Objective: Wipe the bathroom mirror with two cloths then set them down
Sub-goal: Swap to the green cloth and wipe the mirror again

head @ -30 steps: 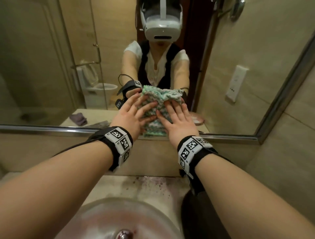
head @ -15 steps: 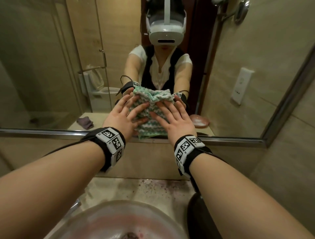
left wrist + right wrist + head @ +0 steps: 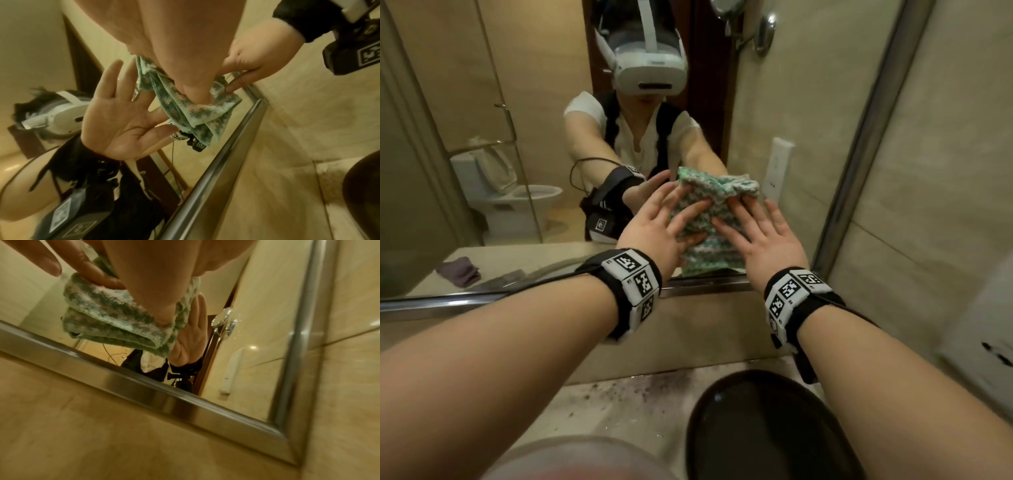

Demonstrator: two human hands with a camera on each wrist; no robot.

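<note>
You're mid-wipe: both flat hands, left hand [image 3: 654, 229] and right hand [image 3: 767, 236], press the green-white cloth [image 3: 709, 219] on the mirror [image 3: 808, 120]; set-down remains.

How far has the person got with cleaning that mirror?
Midway, it seems. In hand: the left hand and right hand press a folded green-and-white cloth flat against the mirror, near its lower right corner. How much glass is already wiped cannot be told. Left: finishing the wiping and setting the cloths down; a purple cloth shows reflected on the counter.
</note>
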